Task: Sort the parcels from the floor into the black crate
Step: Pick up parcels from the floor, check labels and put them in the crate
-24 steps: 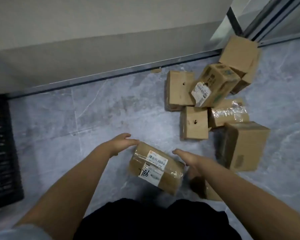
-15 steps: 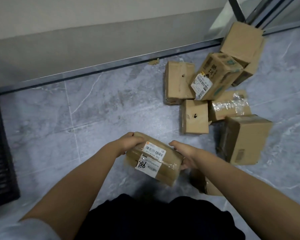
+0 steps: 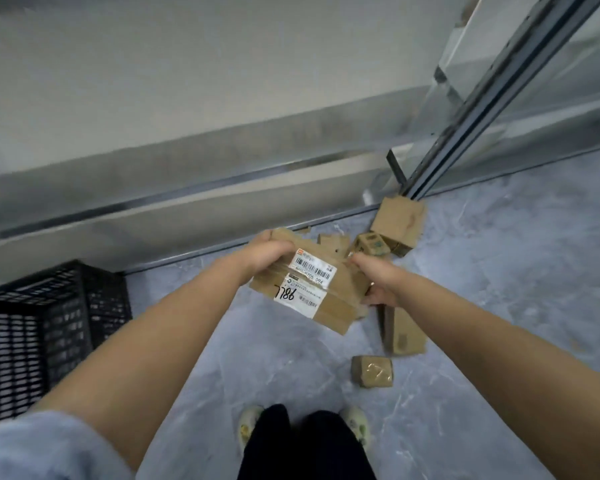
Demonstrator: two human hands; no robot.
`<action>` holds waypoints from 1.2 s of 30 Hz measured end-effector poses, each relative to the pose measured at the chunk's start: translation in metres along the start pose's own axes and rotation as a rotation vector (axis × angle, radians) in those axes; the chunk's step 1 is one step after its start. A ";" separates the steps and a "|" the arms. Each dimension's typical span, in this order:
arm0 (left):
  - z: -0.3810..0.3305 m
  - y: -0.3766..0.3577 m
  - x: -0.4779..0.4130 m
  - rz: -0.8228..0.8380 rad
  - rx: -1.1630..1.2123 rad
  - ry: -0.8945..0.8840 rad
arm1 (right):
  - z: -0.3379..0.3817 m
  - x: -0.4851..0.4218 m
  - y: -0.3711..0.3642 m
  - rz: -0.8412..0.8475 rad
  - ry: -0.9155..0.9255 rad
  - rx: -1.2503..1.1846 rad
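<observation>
The left hand point(image 3: 269, 252) and right hand point(image 3: 381, 289) grasp one parcel point(image 3: 326, 306) (not yet in the black crate point(image 3: 66, 306)); several boxes point(image 3: 400, 221) lie on the floor point(image 3: 499, 289).

We look down on a grey marble-patterned tile floor point(image 3: 499, 271) with pale veins and faint grout lines. Ahead of us a plain off-white wall point(image 3: 187, 64) meets it through a wide, dull grey metal skirting band point(image 3: 222, 150). To the right stands a dark metal door frame point(image 3: 513, 84) holding what seems to be a clear glass panel point(image 3: 575, 109), blurred here. The light is soft and even.
</observation>
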State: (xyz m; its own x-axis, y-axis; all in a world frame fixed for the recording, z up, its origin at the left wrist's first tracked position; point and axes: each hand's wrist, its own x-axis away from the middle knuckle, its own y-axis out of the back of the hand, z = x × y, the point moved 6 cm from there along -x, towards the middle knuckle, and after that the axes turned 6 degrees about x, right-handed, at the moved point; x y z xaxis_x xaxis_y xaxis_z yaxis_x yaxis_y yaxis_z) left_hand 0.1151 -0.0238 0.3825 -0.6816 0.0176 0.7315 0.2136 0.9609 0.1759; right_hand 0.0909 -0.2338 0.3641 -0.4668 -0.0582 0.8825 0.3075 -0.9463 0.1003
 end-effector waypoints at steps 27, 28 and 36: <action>-0.426 0.209 0.517 -0.563 0.160 -1.073 | 0.410 0.571 0.037 -0.346 1.252 -0.146; -0.425 0.211 0.526 -0.575 0.168 -1.088 | 0.412 0.579 0.033 -0.337 1.284 -0.130; -0.405 0.228 0.568 -0.716 0.317 -1.146 | 0.420 0.600 0.000 -0.161 1.439 -0.126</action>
State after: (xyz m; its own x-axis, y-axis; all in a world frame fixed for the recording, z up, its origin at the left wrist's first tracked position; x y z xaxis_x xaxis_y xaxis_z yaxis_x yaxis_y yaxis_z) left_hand 0.0600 0.0939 1.1050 -0.7953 -0.4341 -0.4233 -0.4835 0.8753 0.0109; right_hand 0.1593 -0.1349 1.0865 -0.9231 -0.1416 -0.3575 0.1347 -0.9899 0.0444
